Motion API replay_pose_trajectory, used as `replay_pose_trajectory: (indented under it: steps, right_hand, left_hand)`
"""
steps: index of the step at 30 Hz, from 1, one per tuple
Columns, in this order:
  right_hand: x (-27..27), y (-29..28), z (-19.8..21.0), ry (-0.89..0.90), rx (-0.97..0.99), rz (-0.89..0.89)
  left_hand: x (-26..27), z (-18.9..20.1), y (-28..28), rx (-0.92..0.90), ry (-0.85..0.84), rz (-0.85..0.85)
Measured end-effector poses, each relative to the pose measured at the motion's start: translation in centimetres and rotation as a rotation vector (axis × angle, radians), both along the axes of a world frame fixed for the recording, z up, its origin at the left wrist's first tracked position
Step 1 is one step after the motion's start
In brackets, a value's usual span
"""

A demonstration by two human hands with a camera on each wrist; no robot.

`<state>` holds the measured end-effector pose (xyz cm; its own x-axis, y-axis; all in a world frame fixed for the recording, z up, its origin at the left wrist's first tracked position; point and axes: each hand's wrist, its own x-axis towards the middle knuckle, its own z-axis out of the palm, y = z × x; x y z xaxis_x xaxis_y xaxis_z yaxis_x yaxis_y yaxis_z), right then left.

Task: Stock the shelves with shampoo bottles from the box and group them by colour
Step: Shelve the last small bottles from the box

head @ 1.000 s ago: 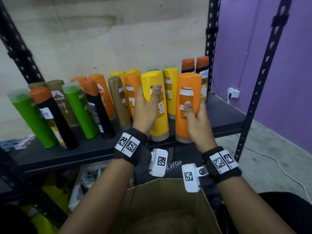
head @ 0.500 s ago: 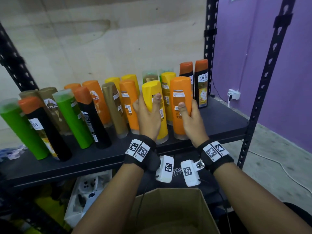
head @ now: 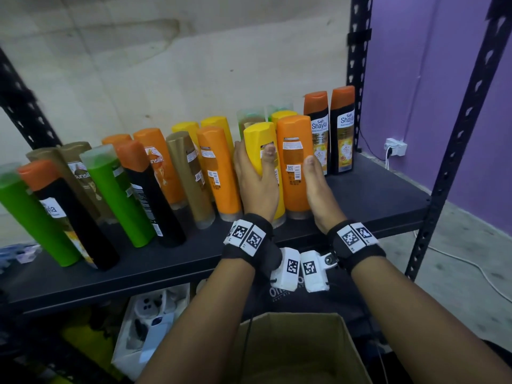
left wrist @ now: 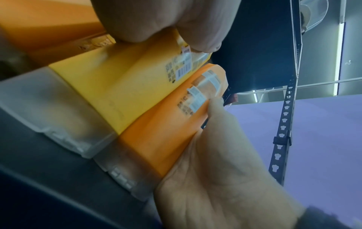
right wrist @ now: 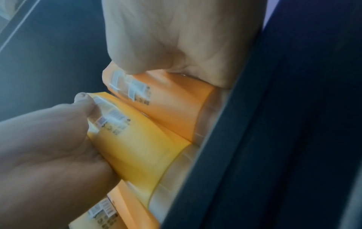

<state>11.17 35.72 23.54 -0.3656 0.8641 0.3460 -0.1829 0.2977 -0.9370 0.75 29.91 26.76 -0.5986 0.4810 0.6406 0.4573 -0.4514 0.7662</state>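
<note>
My left hand (head: 256,178) grips a yellow shampoo bottle (head: 260,139) that stands cap-down on the black shelf (head: 374,200), thumb across its label. Beside it my right hand (head: 315,184) grips an orange bottle (head: 293,151), also cap-down on the shelf. The two bottles touch side by side; the left wrist view shows the yellow bottle (left wrist: 109,80) against the orange bottle (left wrist: 160,136), and the right wrist view shows the orange bottle (right wrist: 172,111) above the yellow bottle (right wrist: 137,151). The open cardboard box (head: 293,350) sits below, between my forearms.
The shelf carries a row of orange, yellow, gold, green and black bottles (head: 116,189) leaning to the left, and two black orange-capped bottles (head: 329,131) at the right post (head: 357,65). Bare shelf lies at the right front. White items (head: 149,314) fill the lower shelf.
Both hands moved forward and down with their bottles; the yellow and orange bottles now stand on the shelf, pushed back into the row.
</note>
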Motion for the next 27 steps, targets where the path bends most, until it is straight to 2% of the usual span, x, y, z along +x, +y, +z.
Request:
replay_pose_trajectory:
  steps: [7,15,18,24,27]
  right_hand:
    - [0.0,-0.1,-0.3,-0.017,-0.032,0.042]
    - [0.1,-0.5,-0.4,-0.016,-0.038,0.006]
    - [0.3,-1.0,-0.4,-0.039,-0.005,-0.053]
    - [0.3,-1.2,-1.4,-0.056,0.114,-0.293]
    - [0.3,-1.7,-1.7,-0.038,0.162,-0.337]
  left_hand:
    - [0.0,0.1,0.1,0.034,-0.022,-0.028]
    - [0.2,0.1,-0.1,0.027,-0.029,-0.033]
    - [0.2,0.0,-0.2,0.020,-0.025,-0.033]
    - [0.0,-0.9,-0.8,-0.025,0.054,-0.037]
    - [-0.1,-1.5,-1.6,-0.065,0.093,-0.045]
